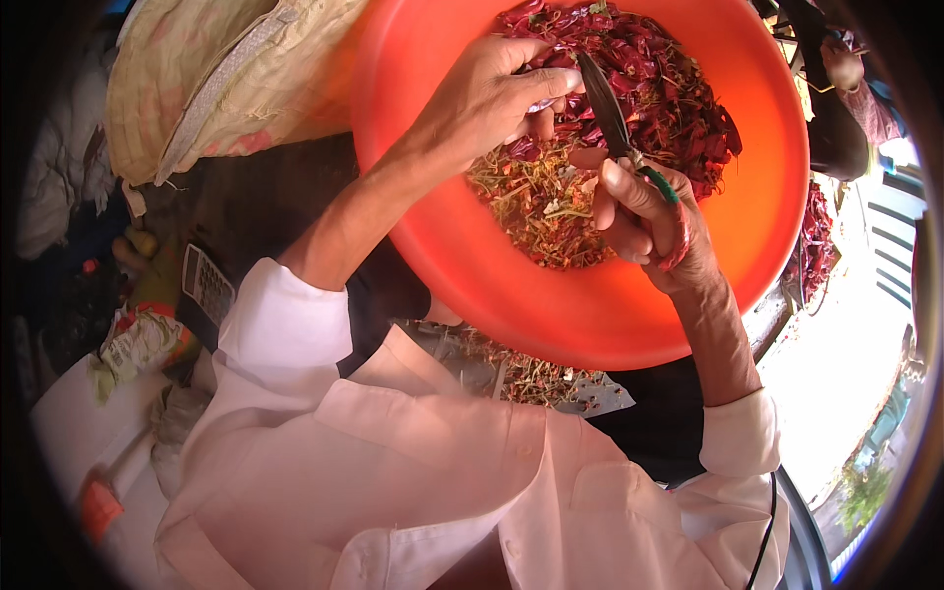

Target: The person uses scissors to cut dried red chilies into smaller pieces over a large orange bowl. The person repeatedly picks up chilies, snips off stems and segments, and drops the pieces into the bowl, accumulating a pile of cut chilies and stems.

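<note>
In front of me is a large orange plastic tub [590,332] holding dried red chillies [627,51] on its far side. Yellowish stems and trimmings [546,214] lie at its near side. My left hand [501,96] is over the tub, fingers bent around what looks like a glossy dried chilli [544,105], mostly hidden by the fingers. My right hand [649,210] grips scissors [608,110] with dark blades and handles wrapped in green and red. The blade tips point away from me, close beside my left thumb.
A woven sack [236,81] stands at upper left, near a calculator [208,284]. Loose stems [538,380] lie below the tub on a grey sheet. More red chillies [815,240] sit right of the tub. Another person's hand [842,66] shows at upper right.
</note>
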`<state>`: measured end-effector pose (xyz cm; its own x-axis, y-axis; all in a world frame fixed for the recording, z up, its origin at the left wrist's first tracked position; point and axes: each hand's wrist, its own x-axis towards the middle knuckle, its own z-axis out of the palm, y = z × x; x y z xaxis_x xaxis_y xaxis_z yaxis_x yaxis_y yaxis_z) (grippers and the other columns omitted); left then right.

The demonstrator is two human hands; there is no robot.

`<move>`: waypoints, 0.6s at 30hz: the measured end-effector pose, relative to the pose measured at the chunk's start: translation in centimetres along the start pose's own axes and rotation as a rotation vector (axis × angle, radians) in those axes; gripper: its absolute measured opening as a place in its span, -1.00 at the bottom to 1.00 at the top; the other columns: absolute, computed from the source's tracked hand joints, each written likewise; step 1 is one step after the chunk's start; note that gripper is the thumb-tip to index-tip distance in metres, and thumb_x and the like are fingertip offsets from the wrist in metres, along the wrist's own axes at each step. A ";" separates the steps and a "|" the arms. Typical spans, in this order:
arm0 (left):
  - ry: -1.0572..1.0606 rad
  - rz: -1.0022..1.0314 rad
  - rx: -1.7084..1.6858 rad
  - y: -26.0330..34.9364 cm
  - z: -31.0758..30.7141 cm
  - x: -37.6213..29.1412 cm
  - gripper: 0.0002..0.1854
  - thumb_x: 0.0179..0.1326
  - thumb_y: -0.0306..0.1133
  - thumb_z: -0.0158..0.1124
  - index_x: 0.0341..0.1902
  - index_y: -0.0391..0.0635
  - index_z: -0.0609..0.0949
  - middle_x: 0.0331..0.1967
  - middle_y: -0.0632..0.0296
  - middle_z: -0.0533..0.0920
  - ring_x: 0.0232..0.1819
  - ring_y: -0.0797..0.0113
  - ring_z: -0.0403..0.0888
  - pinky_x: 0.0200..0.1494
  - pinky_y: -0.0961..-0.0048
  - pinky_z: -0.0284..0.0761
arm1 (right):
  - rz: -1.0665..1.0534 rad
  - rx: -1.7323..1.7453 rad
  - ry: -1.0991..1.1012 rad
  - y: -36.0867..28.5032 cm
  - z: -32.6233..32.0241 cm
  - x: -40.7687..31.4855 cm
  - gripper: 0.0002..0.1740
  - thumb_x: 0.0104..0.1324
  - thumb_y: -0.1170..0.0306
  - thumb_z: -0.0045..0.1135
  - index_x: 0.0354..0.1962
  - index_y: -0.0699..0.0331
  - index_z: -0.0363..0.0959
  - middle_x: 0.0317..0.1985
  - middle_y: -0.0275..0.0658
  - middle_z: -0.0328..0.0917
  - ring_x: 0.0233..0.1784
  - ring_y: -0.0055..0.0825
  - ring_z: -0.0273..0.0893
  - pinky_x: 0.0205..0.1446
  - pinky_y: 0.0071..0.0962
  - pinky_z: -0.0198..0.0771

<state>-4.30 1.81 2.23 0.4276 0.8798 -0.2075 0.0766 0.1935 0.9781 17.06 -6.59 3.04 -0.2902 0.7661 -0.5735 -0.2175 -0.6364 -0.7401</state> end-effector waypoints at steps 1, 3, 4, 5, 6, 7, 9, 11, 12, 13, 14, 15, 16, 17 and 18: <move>-0.005 0.000 -0.044 0.1 0.0 0.0 -0.68 0.42 -0.18 0.32 -0.05 -0.22 0.70 -0.50 0.37 0.60 -0.55 0.65 0.52 -0.60 0.67 0.22 | -0.003 0.040 -0.043 0.1 -0.2 0.1 -0.58 0.45 0.15 0.31 0.02 0.34 0.64 -0.56 -0.44 0.56 -0.74 -0.80 0.14 -0.68 -0.67 -0.02; -0.015 0.012 -0.093 0.6 -0.2 -0.2 -0.66 0.43 -0.18 0.31 -0.04 -0.26 0.69 -0.47 0.34 0.62 -0.53 0.62 0.56 -0.61 0.66 0.24 | -0.015 0.148 -0.108 0.2 -0.8 0.5 -0.55 0.50 0.10 0.22 0.03 0.35 0.62 -0.56 -0.44 0.56 -0.75 -0.78 0.11 -0.68 -0.66 -0.03; -0.021 0.023 -0.098 0.9 -0.3 -0.4 -0.65 0.44 -0.18 0.31 -0.03 -0.28 0.69 -0.46 0.33 0.63 -0.53 0.61 0.57 -0.61 0.66 0.25 | -0.021 0.218 -0.130 0.2 -1.3 0.7 -0.52 0.52 0.07 0.17 0.04 0.36 0.61 -0.55 -0.44 0.56 -0.76 -0.77 0.10 -0.69 -0.66 -0.04; -0.028 0.034 -0.103 1.2 -0.4 -0.6 -0.65 0.44 -0.18 0.30 -0.03 -0.30 0.69 -0.45 0.31 0.63 -0.52 0.60 0.59 -0.62 0.66 0.26 | -0.016 0.272 -0.157 0.3 -1.8 0.9 -0.49 0.55 0.04 0.12 0.05 0.37 0.61 -0.55 -0.44 0.57 -0.76 -0.76 0.09 -0.69 -0.66 -0.04; -0.022 0.036 -0.100 1.6 -0.6 -1.0 -0.65 0.45 -0.18 0.30 -0.02 -0.29 0.69 -0.44 0.32 0.64 -0.52 0.61 0.58 -0.60 0.66 0.28 | -0.003 0.383 -0.215 -0.3 -2.7 2.1 -0.43 0.56 -0.03 0.06 0.09 0.35 0.59 -0.56 -0.42 0.54 -0.73 -0.73 0.13 -0.65 -0.63 0.03; -0.019 0.037 -0.098 1.9 -0.9 -1.5 -0.65 0.45 -0.18 0.30 -0.01 -0.27 0.70 -0.44 0.33 0.64 -0.51 0.62 0.58 -0.59 0.66 0.29 | -0.012 0.215 -0.069 -0.3 -3.4 2.4 -0.44 0.55 -0.03 0.07 0.08 0.35 0.60 -0.57 -0.41 0.53 -0.72 -0.72 0.16 -0.63 -0.61 0.07; -0.026 0.044 -0.139 2.4 -1.5 -1.8 -0.69 0.48 -0.27 0.23 0.08 -0.29 0.65 -0.28 0.23 0.66 -0.45 0.58 0.62 -0.56 0.67 0.36 | -0.030 -0.097 0.201 0.1 -4.8 3.2 -0.45 0.52 -0.02 0.10 0.06 0.33 0.62 -0.58 -0.40 0.50 -0.68 -0.69 0.20 -0.58 -0.58 0.14; -0.045 0.045 -0.224 2.6 -2.1 -1.8 -0.68 0.53 -0.47 0.10 0.26 -0.34 0.54 0.03 0.03 0.69 -0.34 0.47 0.71 -0.54 0.66 0.45 | -0.056 -0.354 0.105 1.8 -5.2 4.5 -0.51 0.45 0.01 0.18 0.01 0.28 0.67 -0.52 -0.31 0.59 -0.57 -0.59 0.38 -0.48 -0.49 0.29; -0.062 0.088 -0.221 2.5 -2.0 -1.8 -0.65 0.54 -0.47 0.03 0.32 -0.29 0.46 0.11 0.07 0.62 -0.34 0.49 0.69 -0.60 0.70 0.33 | -0.020 -0.568 0.102 2.7 -5.4 5.2 -0.51 0.40 0.00 0.22 0.00 0.26 0.68 -0.48 -0.24 0.63 -0.54 -0.50 0.47 -0.45 -0.43 0.35; -0.061 0.068 -0.209 2.4 -2.1 -1.6 -0.66 0.54 -0.47 0.03 0.30 -0.28 0.47 0.09 0.08 0.61 -0.35 0.50 0.68 -0.60 0.69 0.32 | 0.028 -0.792 0.114 3.5 -5.5 5.6 -0.50 0.36 -0.01 0.27 -0.01 0.23 0.69 -0.45 -0.18 0.68 -0.51 -0.42 0.56 -0.42 -0.37 0.41; -0.059 0.047 -0.198 2.3 -2.2 -1.4 -0.67 0.54 -0.47 0.03 0.29 -0.27 0.47 0.07 0.09 0.60 -0.36 0.50 0.67 -0.60 0.69 0.31 | 0.010 -1.007 0.165 4.5 -5.5 5.8 -0.52 0.30 0.03 0.29 -0.01 0.20 0.69 -0.41 -0.11 0.70 -0.43 -0.30 0.61 -0.35 -0.28 0.45; -0.056 0.027 -0.186 2.1 -2.2 -1.2 -0.68 0.53 -0.46 0.02 0.28 -0.27 0.48 0.05 0.10 0.59 -0.37 0.51 0.66 -0.60 0.68 0.30 | 0.003 -1.233 0.227 5.4 -5.4 6.0 -0.53 0.24 0.06 0.32 -0.01 0.18 0.69 -0.36 -0.04 0.71 -0.36 -0.17 0.66 -0.28 -0.19 0.50; -0.037 0.037 -0.186 2.0 -2.2 -1.0 -0.73 0.53 -0.41 0.08 0.19 -0.25 0.51 -0.08 0.17 0.60 -0.41 0.54 0.62 -0.60 0.68 0.28 | -0.019 -1.445 0.278 6.1 -5.3 6.2 -0.53 0.19 0.09 0.34 -0.01 0.15 0.70 -0.32 0.04 0.73 -0.29 -0.05 0.72 -0.21 -0.09 0.54; -0.019 0.048 -0.186 2.0 -2.2 -0.8 -0.77 0.53 -0.35 0.14 0.10 -0.23 0.55 -0.20 0.24 0.60 -0.45 0.58 0.58 -0.59 0.68 0.25 | -0.007 -1.491 0.281 6.5 -5.3 6.5 -0.53 0.15 0.13 0.32 -0.02 0.14 0.70 -0.31 0.06 0.72 -0.24 0.03 0.70 -0.15 -0.03 0.54; -0.010 0.070 -0.097 2.0 -2.3 -0.6 -0.77 0.53 -0.31 0.17 0.05 -0.22 0.56 -0.26 0.27 0.60 -0.47 0.60 0.56 -0.58 0.68 0.25 | -0.010 -1.523 0.275 6.8 -5.2 6.8 -0.53 0.11 0.18 0.31 -0.02 0.12 0.70 -0.29 0.09 0.71 -0.19 0.10 0.69 -0.08 0.03 0.53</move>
<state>-6.51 2.66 4.25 0.4380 0.8883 -0.1380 -0.0415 0.1734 0.9840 18.49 -5.27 -7.77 -0.0830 0.8708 -0.4846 0.9537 -0.0715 -0.2920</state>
